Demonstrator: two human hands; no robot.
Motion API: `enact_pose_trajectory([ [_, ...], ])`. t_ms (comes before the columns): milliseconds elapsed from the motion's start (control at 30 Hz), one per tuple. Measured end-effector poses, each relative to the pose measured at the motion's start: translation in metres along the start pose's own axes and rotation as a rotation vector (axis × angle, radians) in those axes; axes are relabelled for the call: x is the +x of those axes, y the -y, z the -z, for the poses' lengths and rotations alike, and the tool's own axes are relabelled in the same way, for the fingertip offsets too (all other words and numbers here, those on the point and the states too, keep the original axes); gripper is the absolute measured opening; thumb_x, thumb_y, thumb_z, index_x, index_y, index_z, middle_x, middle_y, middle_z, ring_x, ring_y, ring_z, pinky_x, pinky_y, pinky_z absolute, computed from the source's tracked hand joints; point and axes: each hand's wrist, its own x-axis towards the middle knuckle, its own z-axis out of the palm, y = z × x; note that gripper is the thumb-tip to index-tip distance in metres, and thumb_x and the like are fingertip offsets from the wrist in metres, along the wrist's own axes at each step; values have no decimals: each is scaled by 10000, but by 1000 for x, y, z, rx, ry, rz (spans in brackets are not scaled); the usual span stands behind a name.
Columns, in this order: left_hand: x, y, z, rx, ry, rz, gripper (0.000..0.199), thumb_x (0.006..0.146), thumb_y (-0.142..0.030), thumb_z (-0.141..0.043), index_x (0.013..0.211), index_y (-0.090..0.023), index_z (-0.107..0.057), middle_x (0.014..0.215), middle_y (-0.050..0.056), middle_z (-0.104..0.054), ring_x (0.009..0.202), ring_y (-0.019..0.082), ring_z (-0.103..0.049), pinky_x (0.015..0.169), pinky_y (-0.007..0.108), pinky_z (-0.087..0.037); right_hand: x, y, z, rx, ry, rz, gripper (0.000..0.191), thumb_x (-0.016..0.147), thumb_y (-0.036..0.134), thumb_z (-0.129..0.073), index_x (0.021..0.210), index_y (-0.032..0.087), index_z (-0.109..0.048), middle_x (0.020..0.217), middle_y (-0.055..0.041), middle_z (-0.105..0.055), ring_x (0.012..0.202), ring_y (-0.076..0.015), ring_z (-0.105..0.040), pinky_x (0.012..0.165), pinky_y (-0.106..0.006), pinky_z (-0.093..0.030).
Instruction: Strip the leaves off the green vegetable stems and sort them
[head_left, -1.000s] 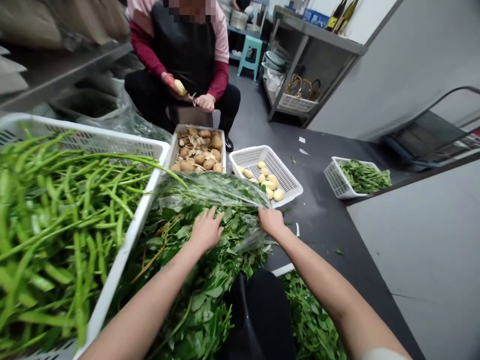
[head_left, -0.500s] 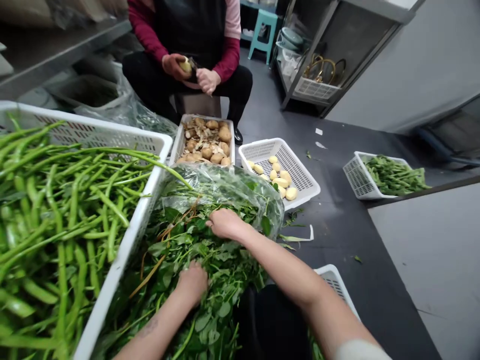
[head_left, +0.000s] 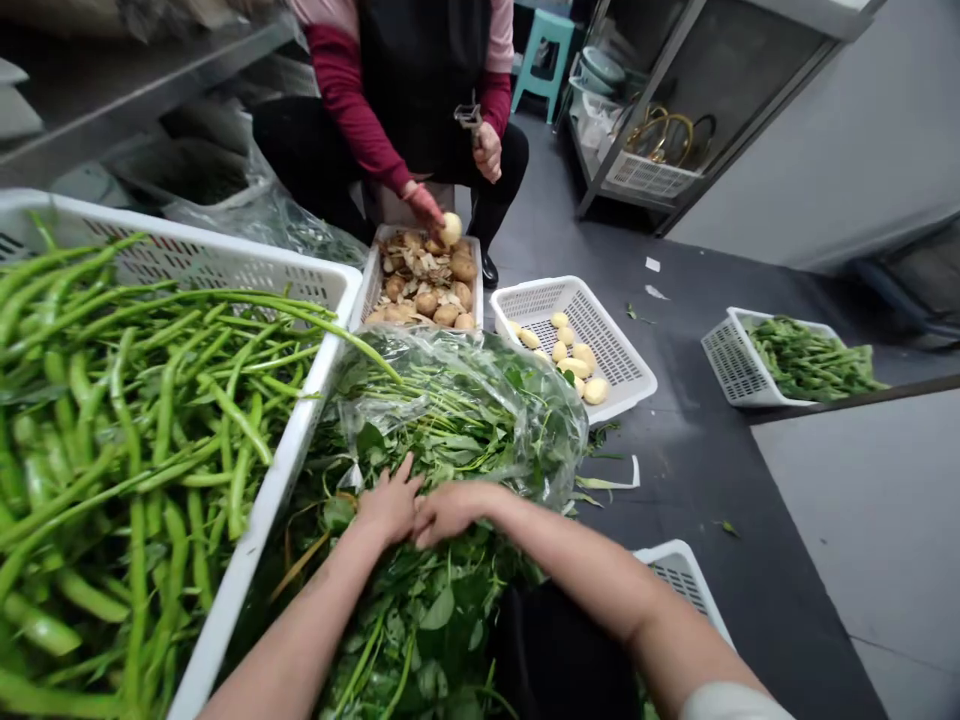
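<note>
A large heap of leafy green stems (head_left: 442, 610) lies in front of me, its far part inside a clear plastic bag (head_left: 555, 440). My left hand (head_left: 390, 505) rests on the leaves with its fingers stretched and somewhat apart. Beside it, my right hand (head_left: 454, 510) has its fingers curled down into the greens, its fingertips close to or touching the left hand. What lies between those right fingers is hidden. To my left stands a big white crate (head_left: 262, 520), full of long green beans (head_left: 165, 440).
Opposite me sits a person with a peeler (head_left: 469, 115), holding a peeled potato (head_left: 451, 230) over a basket of unpeeled potatoes and peelings (head_left: 424, 300). A white basket (head_left: 626, 375) holds peeled potatoes. Another basket (head_left: 731, 360) of greens stands right. Scraps lie on the floor.
My hands have come together: the left moved forward and its fingers spread, the right moved nearer to me. The other person's hand lowered the potato toward the basket; the peeler moved aside.
</note>
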Motion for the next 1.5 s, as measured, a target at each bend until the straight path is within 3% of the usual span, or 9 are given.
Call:
enact_pose_trajectory([
  [100,-22,2,-24,12,30,43,369,852,-236,-383,1066,-142,-669,1256,205,-549,1091,350,-561,855,463,-443,22,-13,46,-251,-179,-231,212,833,279,-516,953,189,-665,975,-102,-688,922,-253,-625,773,-346,-470],
  [167,-35,-2,-31,13,16,52,378,850,-227,-366,1007,-99,-686,1125,209,-618,1027,335,-595,860,450,-438,39,-11,52,-288,-227,-267,281,861,221,-456,1076,129,-612,1061,-175,-644,998,-281,-595,807,-382,-452],
  [400,-46,-3,-32,-2,-16,49,402,834,-213,-347,1000,-45,-672,1004,227,-651,993,322,-611,846,425,-445,56,2,-14,-457,-252,-198,698,765,132,-589,1387,65,-280,1367,-272,-353,1251,-325,-353,964,-464,-323],
  [567,-48,-1,-35,-24,-20,43,389,845,-236,-352,1045,-96,-654,1130,186,-619,1018,304,-601,873,420,-441,64,-25,-7,-541,-213,-181,1058,552,321,-801,1410,121,-214,1243,-233,-445,1104,-333,-458,890,-435,-371],
  [833,-51,6,-41,-49,-46,53,416,862,-268,-375,1208,-137,-564,1374,112,-479,1134,282,-544,937,418,-427,50,-20,22,-607,-272,-190,430,659,154,-612,1069,122,-483,997,-147,-581,927,-262,-545,755,-341,-439],
  [1067,-51,12,-46,-92,-114,-11,399,861,-276,-383,1175,-153,-597,1332,115,-524,1147,295,-535,918,437,-430,-13,-21,154,-782,-515,-244,464,684,139,-540,1126,124,-399,1079,-174,-536,971,-297,-506,777,-381,-430],
  [1167,-58,9,-44,-95,-147,-41,367,845,-257,-403,1106,-165,-643,1298,88,-559,1184,320,-495,946,459,-400,-33,-28,188,-803,-627,-373,431,686,153,-542,1092,115,-402,1054,-170,-538,948,-295,-519,752,-375,-435],
  [1333,-74,-12,-22,-211,-412,-146,281,815,-244,-479,1002,-245,-689,1216,36,-624,1273,347,-392,1048,572,-236,-44,-42,176,-688,-634,-431,445,688,166,-547,1101,134,-385,1064,-152,-535,945,-282,-529,744,-365,-436],
  [1500,-55,-36,29,-719,-766,-289,306,831,-179,-409,965,-220,-681,1114,59,-659,1071,199,-573,974,343,-408,-46,-38,142,-689,-600,-307,455,661,142,-538,1095,138,-401,1057,-134,-533,925,-265,-522,747,-346,-435],
])
